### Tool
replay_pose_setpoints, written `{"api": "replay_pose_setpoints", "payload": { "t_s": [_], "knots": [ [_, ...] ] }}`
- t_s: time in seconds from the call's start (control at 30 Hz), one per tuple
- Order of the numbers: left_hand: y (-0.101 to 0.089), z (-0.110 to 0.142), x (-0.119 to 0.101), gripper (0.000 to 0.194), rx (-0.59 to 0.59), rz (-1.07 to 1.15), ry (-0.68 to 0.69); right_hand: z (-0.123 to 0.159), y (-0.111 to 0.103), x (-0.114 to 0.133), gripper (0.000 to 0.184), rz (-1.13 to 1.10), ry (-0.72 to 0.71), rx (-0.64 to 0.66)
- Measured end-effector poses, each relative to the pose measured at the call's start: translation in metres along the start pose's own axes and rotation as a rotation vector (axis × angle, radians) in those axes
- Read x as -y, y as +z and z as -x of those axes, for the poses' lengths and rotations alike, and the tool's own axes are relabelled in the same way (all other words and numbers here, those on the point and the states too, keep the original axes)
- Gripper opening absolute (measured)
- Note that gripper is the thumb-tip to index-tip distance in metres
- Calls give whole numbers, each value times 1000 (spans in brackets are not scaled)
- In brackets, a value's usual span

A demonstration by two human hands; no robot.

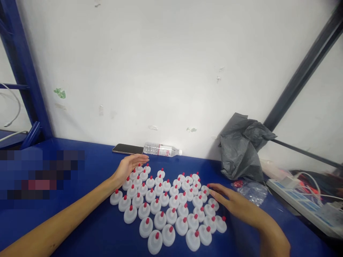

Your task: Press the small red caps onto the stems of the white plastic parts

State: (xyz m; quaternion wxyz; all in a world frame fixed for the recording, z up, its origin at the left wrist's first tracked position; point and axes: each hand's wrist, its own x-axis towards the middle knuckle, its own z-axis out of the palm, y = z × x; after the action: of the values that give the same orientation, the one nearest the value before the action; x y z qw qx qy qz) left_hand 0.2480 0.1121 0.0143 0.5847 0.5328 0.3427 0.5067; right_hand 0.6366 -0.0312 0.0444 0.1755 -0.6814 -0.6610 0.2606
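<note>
Many white round plastic caps with red tips (155, 206) stand close together on the blue tabletop (88, 228). My left hand (130, 167) is at the far left edge of the group, its fingers stretched out and held side by side, with nothing in them. At the right edge, my right hand (227, 200) reaches in with thumb and forefinger a little apart. Its fingertips are at the red tip of one cap (205, 190); whether they press on it I cannot tell. The nearest caps lie toward the table's front.
Against the wall lie a dark phone (127, 149) and a plastic water bottle (162, 150). A grey plastic bag (239, 150) stands at the back right, with a clear plastic bag (253, 191) before it. A power strip (302, 203) with cables lies farther right.
</note>
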Motion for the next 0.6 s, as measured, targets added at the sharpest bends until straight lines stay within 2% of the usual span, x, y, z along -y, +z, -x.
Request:
{"api": "replay_pose_setpoints", "payload": {
  "t_s": [0.6],
  "knots": [
    [1,0,0,41,-9,12,-8,0,1,-2,61,-6,-10,-7]
  ]
}}
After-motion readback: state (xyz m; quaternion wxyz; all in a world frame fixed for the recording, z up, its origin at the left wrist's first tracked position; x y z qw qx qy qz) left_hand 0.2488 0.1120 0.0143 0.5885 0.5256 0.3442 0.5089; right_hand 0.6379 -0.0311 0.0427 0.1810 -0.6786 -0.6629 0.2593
